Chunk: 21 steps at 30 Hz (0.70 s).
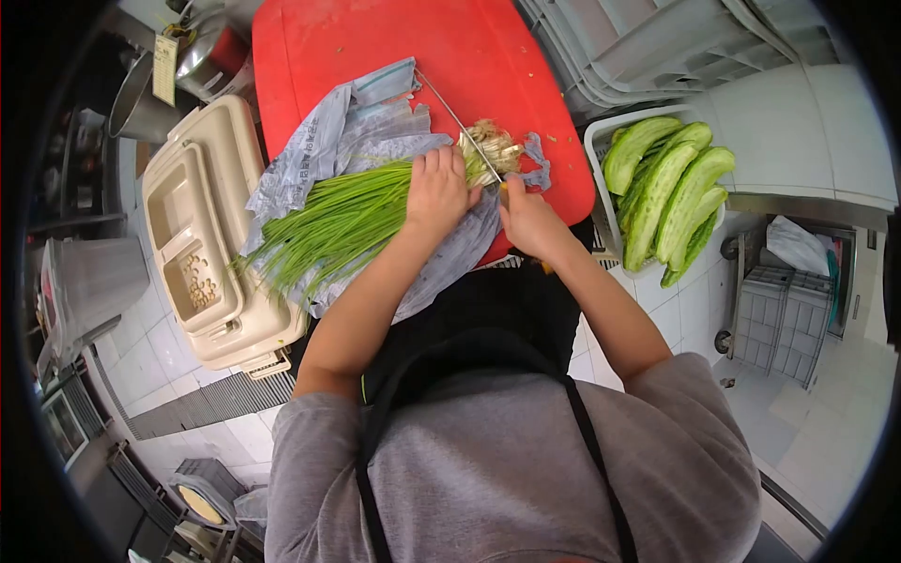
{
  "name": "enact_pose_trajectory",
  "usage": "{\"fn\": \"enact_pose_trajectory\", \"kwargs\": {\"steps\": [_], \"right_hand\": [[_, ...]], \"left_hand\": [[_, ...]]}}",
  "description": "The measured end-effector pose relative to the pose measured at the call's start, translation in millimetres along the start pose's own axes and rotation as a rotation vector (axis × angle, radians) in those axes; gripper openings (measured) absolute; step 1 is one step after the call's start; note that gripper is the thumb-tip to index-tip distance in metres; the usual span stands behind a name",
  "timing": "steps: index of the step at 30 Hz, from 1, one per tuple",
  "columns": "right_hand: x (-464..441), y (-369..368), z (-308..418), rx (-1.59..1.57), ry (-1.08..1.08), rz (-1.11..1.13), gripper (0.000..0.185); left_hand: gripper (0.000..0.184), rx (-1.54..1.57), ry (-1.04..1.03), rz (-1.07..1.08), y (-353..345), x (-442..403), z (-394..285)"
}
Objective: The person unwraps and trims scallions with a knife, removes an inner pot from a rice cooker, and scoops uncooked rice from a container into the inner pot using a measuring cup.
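A bunch of thin scallions (347,211) lies across a crumpled grey plastic bag (324,141), with its green tops to the left and its pale rooted ends to the right. My left hand (437,192) presses down on the bunch close to the white ends, its fingers closed over the stalks. In my right hand (532,220) is a knife (460,124), its yellow handle mostly hidden in my grip. The long blade points away from me and crosses the scallions just beside the roots. Under all this is a red plastic surface (375,28).
To the right, a white bin (601,178) holds several large pale-green cucumbers (676,188). On the left stands a beige lidded container (235,141) with small bits in one recess. Grey crates (638,47) stand at the upper right, a metal pot (141,103) at the upper left.
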State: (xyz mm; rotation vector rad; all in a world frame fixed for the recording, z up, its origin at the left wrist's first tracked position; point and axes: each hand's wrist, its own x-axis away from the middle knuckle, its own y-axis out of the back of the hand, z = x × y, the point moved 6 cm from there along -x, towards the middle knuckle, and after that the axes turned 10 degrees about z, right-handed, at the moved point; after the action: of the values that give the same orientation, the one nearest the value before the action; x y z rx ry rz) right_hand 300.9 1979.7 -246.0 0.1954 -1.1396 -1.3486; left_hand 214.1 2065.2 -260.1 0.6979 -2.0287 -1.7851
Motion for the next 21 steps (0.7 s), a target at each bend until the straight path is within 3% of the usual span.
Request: {"fn": "enact_pose_trajectory", "kwargs": {"steps": [4,9,14,16,21], "right_hand": [[-12.0,1.6,-6.2,0.009,0.105,-0.071,0.039],[63.2,-13.9,-28.2,-0.009,-0.064,0.053,0.034],[12.2,-9.6,-14.2,-0.048,0.028,-0.009,0.033],[-21.4,-2.2,0.7,0.09,-0.007,-0.034,0.029],[25.2,-9.8,-22.1,0.047,0.015,-0.037,0.027]], "left_hand": [[0.06,-0.006,0.022,0.041,1.8,1.2,-0.2],[0.061,-0.002,0.026,-0.075,1.5,1.1,-0.1],[0.061,0.003,0.014,-0.076,-1.8,2.6,-0.3],[0.06,-0.017,0.031,-0.058,-2.5,0.6,2.5],[0.06,-0.012,0.023,-0.058,-2.6,-2.1,5.1]]}}
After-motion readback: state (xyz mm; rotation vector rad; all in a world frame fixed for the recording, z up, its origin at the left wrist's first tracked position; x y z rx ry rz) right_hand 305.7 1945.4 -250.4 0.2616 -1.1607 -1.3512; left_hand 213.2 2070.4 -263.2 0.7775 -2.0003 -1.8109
